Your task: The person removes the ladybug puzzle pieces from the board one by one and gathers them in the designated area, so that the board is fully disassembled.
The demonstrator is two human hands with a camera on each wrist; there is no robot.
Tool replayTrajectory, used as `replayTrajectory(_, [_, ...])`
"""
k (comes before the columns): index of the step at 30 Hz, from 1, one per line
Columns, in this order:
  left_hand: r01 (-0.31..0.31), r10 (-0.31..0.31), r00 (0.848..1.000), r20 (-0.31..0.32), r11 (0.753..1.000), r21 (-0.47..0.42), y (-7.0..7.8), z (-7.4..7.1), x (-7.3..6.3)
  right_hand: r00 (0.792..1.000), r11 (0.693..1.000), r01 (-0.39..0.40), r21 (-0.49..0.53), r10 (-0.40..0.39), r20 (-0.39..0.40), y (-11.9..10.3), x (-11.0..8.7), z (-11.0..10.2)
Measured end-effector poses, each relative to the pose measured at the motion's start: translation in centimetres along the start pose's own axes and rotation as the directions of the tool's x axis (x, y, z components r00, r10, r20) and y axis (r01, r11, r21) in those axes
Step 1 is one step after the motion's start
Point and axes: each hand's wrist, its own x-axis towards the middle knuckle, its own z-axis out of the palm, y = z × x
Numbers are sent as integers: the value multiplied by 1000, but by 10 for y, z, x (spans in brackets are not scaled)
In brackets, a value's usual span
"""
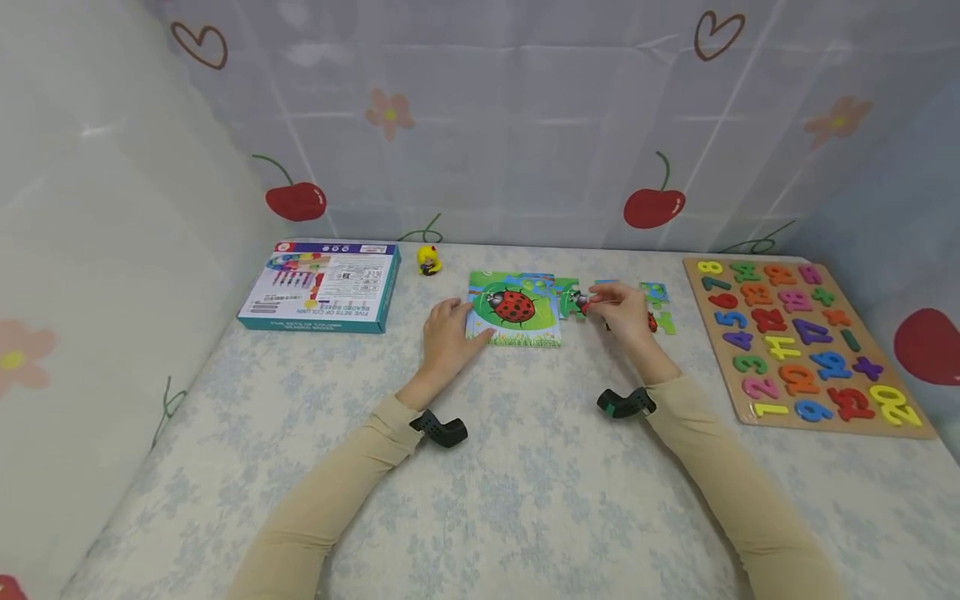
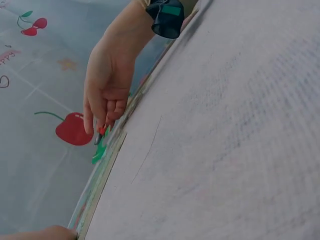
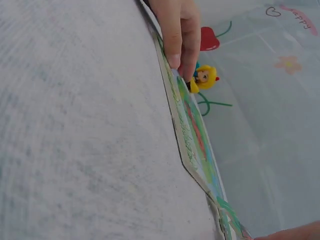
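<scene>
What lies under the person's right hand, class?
Puzzle pieces show beside the right hand, and it pinches a ladybug piece. What lies directly beneath the hand is covered in the head view, so more pieces there cannot be confirmed.

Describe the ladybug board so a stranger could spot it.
On the tablecloth, look between the box and the number board. The ladybug board is the green rectangle touched by the left hand. Unlike the jigsaw pieces to its right, it shows one whole ladybug.
</scene>
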Motion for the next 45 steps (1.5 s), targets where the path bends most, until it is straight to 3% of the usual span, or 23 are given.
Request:
replayTrajectory(9, [-78, 79, 997, 8, 993, -84, 2, -1, -1, 1000, 996, 5, -87, -5, -6, 8, -2, 5])
replayTrajectory(13, [-151, 156, 987, 32, 981, -125, 3, -1, 0, 1000, 992, 18, -122, -19, -6, 7, -2, 6])
replayTrajectory(16, [-257, 270, 960, 77, 955, -149, 2, 1, 1, 1000, 994, 25, -108, -24, 8, 4, -4, 7])
replayTrajectory(19, [-374, 393, 911, 126, 915, -150, 2, 2, 1, 997, 994, 63, -87, -58, 57, -1, -8, 9])
replayTrajectory(22, [-436, 454, 878, 153, 889, -139, 2, 2, 0, 985, 991, 115, -76, -103, 141, -5, -13, 15])
replayTrajectory(29, [-455, 471, 857, 210, 882, -123, 5, -1, -3, 938, 981, 180, -75, -148, 313, -7, -21, 33])
replayTrajectory(38, [-446, 455, 859, 233, 890, -95, 5, -2, -3, 924, 949, 279, -148, -223, 309, 0, -22, 39])
replayTrajectory(45, [-429, 442, 865, 237, 897, -110, 5, -2, -3, 916, 946, 299, -125, -248, 314, 0, -22, 41])
